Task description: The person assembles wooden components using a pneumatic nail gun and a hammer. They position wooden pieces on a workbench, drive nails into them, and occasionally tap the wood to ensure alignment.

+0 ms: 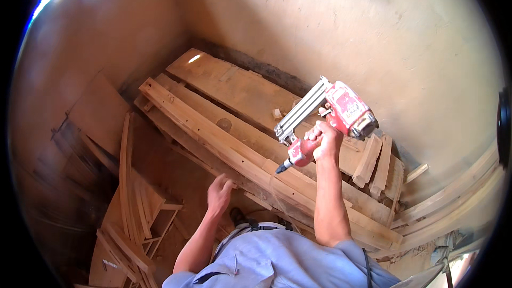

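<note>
My right hand [325,137] is wrapped round the grip of a red and silver nail gun [349,108], held up above the timber. Its long metal magazine slants down to the left, and a black fitting sticks out at the end of the grip. Under it lies a long squared wooden beam [213,137] with several small dark holes along its side. My left hand [218,194] is near the beam's front edge, fingers loosely bent and apart, with nothing visible in it. Whether its fingertips touch the wood I cannot tell.
Behind the beam lies a wide plank [234,82] along the plastered wall [346,26]. Short wood offcuts [380,165] sit at the right. More long timbers [453,197] lie at far right. Loose strips and a wooden frame [133,218] stand at lower left.
</note>
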Motion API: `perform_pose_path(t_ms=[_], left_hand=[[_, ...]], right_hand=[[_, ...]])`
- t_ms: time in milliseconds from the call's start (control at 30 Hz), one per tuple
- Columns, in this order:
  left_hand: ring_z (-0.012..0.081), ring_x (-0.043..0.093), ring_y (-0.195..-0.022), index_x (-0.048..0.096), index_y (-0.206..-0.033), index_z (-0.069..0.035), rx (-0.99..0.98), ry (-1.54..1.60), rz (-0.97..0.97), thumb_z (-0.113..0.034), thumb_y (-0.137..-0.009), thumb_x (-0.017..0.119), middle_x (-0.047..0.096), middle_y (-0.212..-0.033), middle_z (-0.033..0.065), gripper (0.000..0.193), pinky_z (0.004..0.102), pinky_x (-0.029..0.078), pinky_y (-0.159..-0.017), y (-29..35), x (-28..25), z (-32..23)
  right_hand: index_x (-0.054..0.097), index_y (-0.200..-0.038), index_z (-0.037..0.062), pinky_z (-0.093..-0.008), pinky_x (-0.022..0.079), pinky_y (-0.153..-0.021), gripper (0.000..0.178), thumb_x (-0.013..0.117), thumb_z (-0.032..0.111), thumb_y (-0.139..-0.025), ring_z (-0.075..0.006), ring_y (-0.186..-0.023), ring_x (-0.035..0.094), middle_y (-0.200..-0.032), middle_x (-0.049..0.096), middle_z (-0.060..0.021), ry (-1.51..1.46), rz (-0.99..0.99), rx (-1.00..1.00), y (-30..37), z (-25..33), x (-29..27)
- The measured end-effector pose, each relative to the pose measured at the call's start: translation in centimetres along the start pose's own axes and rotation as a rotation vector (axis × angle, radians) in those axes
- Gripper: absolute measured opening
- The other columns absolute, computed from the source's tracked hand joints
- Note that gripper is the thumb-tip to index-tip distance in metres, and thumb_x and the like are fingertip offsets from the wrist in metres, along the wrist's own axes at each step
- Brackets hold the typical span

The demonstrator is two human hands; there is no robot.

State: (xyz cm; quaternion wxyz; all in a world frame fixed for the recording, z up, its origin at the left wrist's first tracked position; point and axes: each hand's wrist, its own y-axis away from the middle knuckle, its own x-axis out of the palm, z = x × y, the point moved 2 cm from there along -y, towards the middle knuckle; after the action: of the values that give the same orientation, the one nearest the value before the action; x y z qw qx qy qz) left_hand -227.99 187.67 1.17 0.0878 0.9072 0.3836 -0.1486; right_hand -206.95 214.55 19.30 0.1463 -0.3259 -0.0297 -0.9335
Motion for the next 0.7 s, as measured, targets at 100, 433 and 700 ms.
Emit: perform_pose_path(t_ms=[100, 433, 700], left_hand=[[0.0213, 0.069, -0.095, 0.060, -0.130, 0.008, -0.240, -0.178, 0.027, -0.024, -0.089, 0.062, 0.073, -0.102, 0.0190, 0.051, 0.0323, 0.053, -0.086, 7.3, -2.7, 6.4], [0.0260, 0.069, -0.101, 0.059, -0.131, 0.009, -0.366, -0.018, -0.134, -0.020, -0.089, 0.066, 0.073, -0.107, 0.0201, 0.052, 0.0352, 0.052, -0.091, 15.6, -4.7, 8.6], [0.0261, 0.070, -0.098, 0.062, -0.129, 0.008, -0.295, -0.123, -0.246, -0.018, -0.089, 0.067, 0.074, -0.105, 0.0180, 0.048, 0.0354, 0.053, -0.090, 17.4, -6.8, 3.5]], right_hand=[[0.057, -0.097, -0.0005, -0.0356, 0.046, -0.051, 0.016, 0.057, 0.003, -0.082, -0.0146, -0.048, 0.045, -0.059, 0.044, -0.0027, 0.077, -0.019, -0.102, 1.5, 1.4, 1.1], [0.052, -0.064, 0.0033, -0.0360, 0.046, -0.052, 0.018, 0.058, 0.002, -0.081, -0.0175, -0.048, 0.047, -0.057, 0.047, -0.0059, 0.139, -0.001, 0.020, 3.4, 3.4, 1.6], [0.053, -0.062, 0.0037, -0.0351, 0.046, -0.053, 0.021, 0.060, 0.005, -0.082, -0.0190, -0.050, 0.050, -0.058, 0.050, -0.0074, 0.211, 0.005, -0.004, 3.0, 4.0, 1.1]])
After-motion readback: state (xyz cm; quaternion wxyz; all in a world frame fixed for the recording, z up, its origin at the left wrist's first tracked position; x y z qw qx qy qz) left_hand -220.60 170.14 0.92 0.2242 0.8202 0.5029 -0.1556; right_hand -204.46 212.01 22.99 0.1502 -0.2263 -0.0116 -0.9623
